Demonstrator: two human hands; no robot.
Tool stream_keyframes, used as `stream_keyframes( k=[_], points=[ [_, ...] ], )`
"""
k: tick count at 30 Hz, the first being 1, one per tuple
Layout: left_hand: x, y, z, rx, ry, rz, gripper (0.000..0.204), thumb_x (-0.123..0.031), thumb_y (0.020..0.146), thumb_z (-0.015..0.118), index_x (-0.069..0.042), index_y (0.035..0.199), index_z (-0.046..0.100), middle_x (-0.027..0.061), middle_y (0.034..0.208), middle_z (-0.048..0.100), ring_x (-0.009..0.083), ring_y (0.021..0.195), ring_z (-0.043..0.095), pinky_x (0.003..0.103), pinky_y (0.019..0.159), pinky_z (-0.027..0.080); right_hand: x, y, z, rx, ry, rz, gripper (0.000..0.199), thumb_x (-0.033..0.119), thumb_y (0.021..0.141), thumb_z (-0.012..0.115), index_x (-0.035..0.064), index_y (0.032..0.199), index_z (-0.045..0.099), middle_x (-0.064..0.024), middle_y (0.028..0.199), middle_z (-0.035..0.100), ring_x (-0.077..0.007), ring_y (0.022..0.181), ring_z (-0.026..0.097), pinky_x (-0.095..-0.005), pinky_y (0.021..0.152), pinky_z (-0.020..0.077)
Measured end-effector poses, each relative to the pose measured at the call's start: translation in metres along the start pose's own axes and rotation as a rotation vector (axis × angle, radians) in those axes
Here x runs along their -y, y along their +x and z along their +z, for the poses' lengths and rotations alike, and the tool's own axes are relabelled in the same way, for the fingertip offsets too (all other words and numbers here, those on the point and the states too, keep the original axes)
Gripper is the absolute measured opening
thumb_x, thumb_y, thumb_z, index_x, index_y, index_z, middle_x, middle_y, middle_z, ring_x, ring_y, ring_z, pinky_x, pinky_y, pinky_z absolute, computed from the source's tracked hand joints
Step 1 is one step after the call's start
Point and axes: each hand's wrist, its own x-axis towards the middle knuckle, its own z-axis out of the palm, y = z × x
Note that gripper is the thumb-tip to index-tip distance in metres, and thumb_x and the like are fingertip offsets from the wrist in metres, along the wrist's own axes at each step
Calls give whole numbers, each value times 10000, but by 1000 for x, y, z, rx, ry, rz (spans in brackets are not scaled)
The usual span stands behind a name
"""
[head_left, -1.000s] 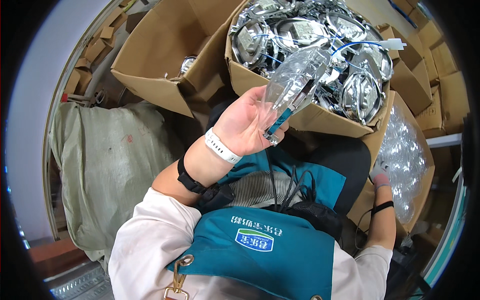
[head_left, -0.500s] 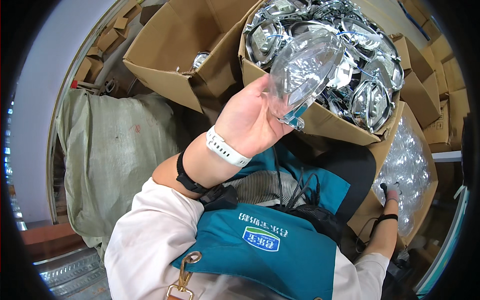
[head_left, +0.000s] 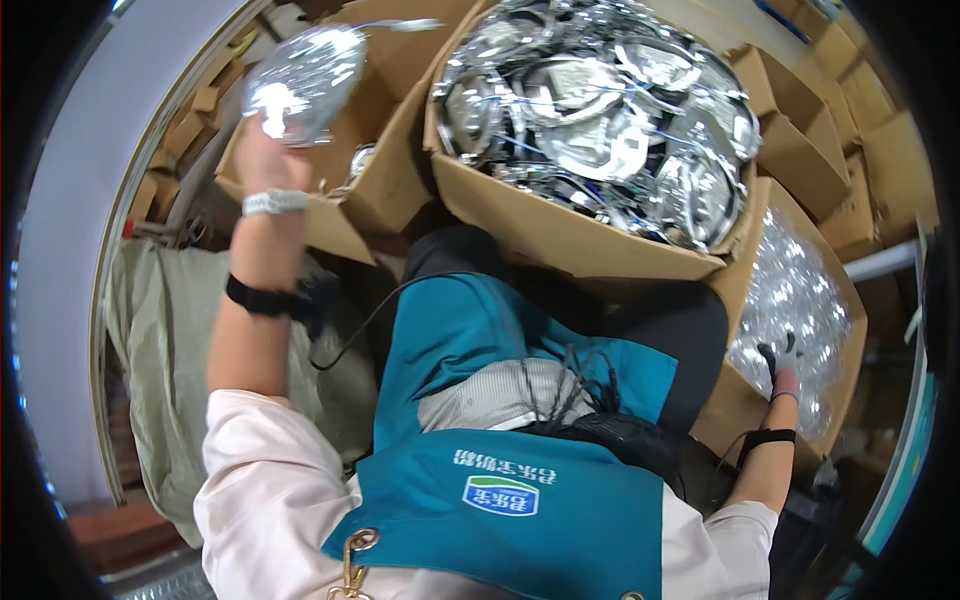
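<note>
My left hand (head_left: 272, 160) is raised at the upper left and closed around the lower end of a shiny oval lamp (head_left: 308, 82). Motion blurs both the hand and the lamp. The lamp looks clear and silvery, and a pale wire (head_left: 400, 24) seems to trail from its top. Over at the right, my right hand (head_left: 784, 376) reaches into a carton of clear plastic lamp covers (head_left: 795, 285). Its dark-tipped fingers are spread apart among the covers; whether they touch one I cannot tell.
A large carton (head_left: 580, 235) heaped with silver lamp reflectors (head_left: 590, 110) stands in front of my knees. Left of it, an opened carton (head_left: 385, 185) has a shiny piece inside. A pale woven sack (head_left: 165, 350) lies by my left arm. More cartons (head_left: 795, 140) stand at the right.
My left hand has swung left and away from me with the lamp, from over the reflector carton to above the opened one. My right hand stays among the clear covers, its fingers more extended.
</note>
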Motion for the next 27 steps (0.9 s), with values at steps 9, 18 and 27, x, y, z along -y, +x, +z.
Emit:
stream_keyframes(
  k=[9, 18, 27],
  points=[
    [87, 87, -52, -166, 1789, 248, 711, -435, 805, 670, 87, 1234, 448, 303, 1305, 508, 401, 1244, 487, 442, 1041, 397, 88, -155, -82, 502, 2057, -264, 737, 554, 874, 602, 224, 1485, 353, -169, 1511, 292, -412, 1315, 377, -620, 1046, 355],
    [122, -179, 241, 1558, 742, 1302, 385, -180, 726, 763, -121, 1083, 630, 68, 1187, 615, 275, 1256, 498, 419, 1006, 397, 185, -215, -102, 721, 2376, -319, 877, 638, 811, 599, 126, 1477, 345, -257, 1558, 184, -496, 1420, 165, -640, 1096, 255],
    [177, -220, 300, 1871, 1280, 1401, 369, -277, 768, 720, -180, 1119, 662, 56, 1133, 588, 229, 1099, 549, 371, 880, 439, 194, -242, -123, 870, 2260, -719, 871, 697, 880, 445, 155, 1532, 240, -243, 1566, 193, -490, 1434, 147, -654, 1127, 146]
  ],
)
